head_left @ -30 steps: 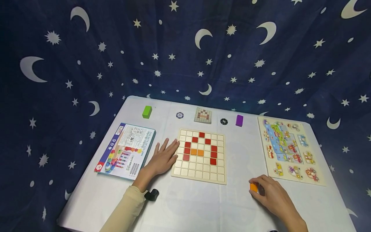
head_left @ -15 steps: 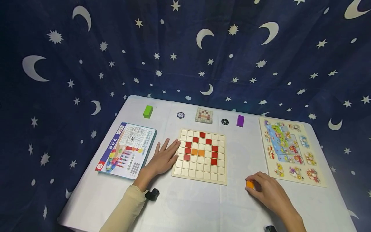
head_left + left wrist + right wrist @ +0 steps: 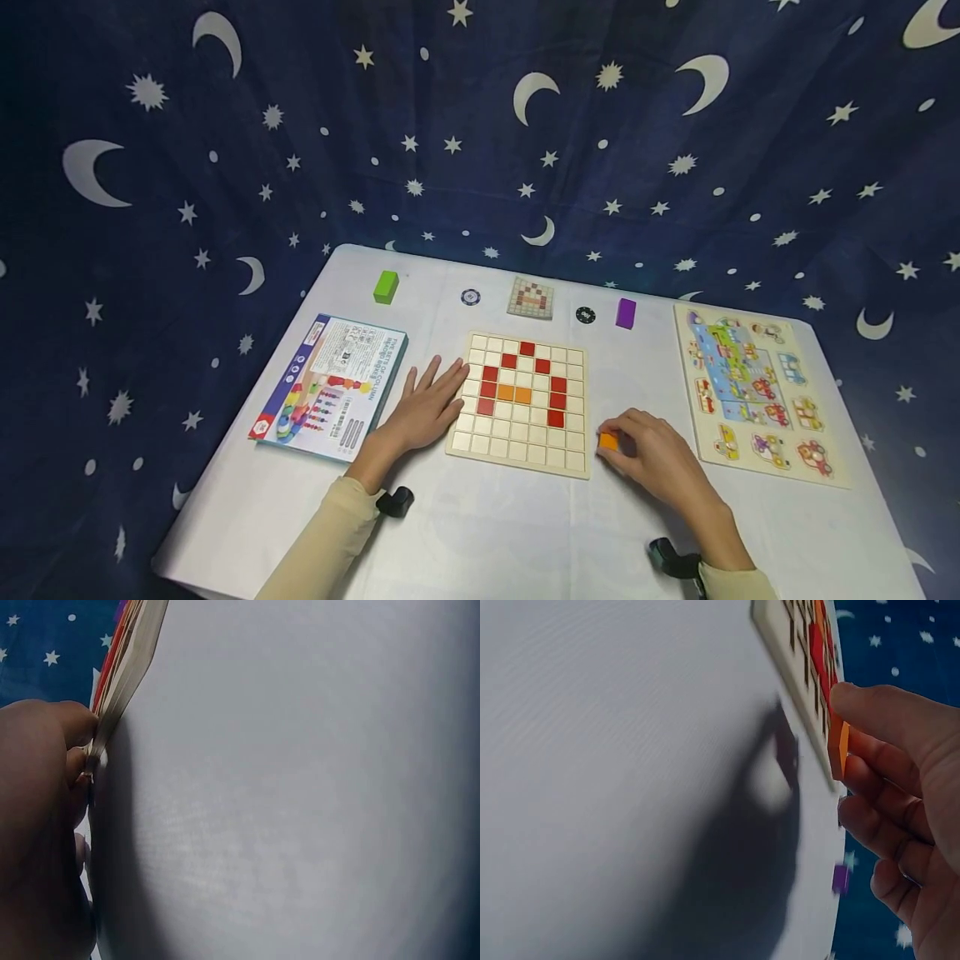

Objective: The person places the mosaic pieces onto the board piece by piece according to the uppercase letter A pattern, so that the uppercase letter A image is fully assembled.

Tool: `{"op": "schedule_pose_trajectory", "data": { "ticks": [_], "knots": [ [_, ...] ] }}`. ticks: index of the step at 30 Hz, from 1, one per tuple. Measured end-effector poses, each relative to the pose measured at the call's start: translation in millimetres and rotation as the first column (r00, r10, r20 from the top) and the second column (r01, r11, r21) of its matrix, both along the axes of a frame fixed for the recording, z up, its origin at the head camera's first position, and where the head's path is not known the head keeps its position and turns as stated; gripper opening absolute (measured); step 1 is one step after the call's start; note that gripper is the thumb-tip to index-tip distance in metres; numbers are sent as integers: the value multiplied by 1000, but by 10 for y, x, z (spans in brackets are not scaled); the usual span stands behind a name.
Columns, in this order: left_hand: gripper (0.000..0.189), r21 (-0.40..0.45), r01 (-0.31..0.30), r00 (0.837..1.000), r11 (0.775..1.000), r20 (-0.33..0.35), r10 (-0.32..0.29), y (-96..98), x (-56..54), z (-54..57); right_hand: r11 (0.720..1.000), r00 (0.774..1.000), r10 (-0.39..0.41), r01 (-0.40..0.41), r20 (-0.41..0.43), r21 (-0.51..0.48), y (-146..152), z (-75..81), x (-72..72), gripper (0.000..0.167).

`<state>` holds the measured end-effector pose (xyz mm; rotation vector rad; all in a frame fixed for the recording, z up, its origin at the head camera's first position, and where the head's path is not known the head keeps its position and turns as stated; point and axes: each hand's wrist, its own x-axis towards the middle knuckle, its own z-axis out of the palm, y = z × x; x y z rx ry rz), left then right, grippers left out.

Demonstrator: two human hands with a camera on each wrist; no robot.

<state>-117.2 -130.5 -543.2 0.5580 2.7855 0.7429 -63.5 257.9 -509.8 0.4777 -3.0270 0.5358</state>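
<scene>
My right hand (image 3: 660, 458) pinches a flat orange tile (image 3: 608, 441) between thumb and fingertips, just right of the wooden grid board (image 3: 517, 461). In the right wrist view the orange tile (image 3: 838, 746) is held above the table, its shadow falling on the white cloth. The board carries red tiles (image 3: 558, 401) in an arch and two orange tiles (image 3: 514, 393) side by side inside it; its other squares are cream. My left hand (image 3: 423, 412) lies with straight, spread fingers, fingertips at the board's left edge. In the left wrist view its fingers (image 3: 75, 724) touch that edge.
A pattern card (image 3: 531, 298) lies behind the board between a blue-and-white chip (image 3: 470, 297) and a black chip (image 3: 586, 315). A green block (image 3: 386, 287) and a purple block (image 3: 626, 313) stand farther out. A toy box (image 3: 330, 387) lies left, a picture puzzle (image 3: 757, 392) right.
My right hand has moved left and away from me with the orange tile, closer to the board's right edge. The left hand has stayed at the board's left edge.
</scene>
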Motion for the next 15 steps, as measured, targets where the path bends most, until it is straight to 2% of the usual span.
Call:
{"op": "schedule_pose_trajectory", "data": {
  "ticks": [2,8,15],
  "knots": [
    [61,12,-4,1000,1000,-13,4,-6,5,-4,1000,1000,21,-21,-2,-10,-113,8,-90,28],
    [62,13,6,1000,1000,5,-6,4,-8,-16,997,998,67,-67,-6,-24,-437,22,-334,31],
    [62,13,1,1000,1000,-3,-1,5,-1,-3,996,997,75,-76,-33,-39,-733,-15,-552,32]
  ]
}}
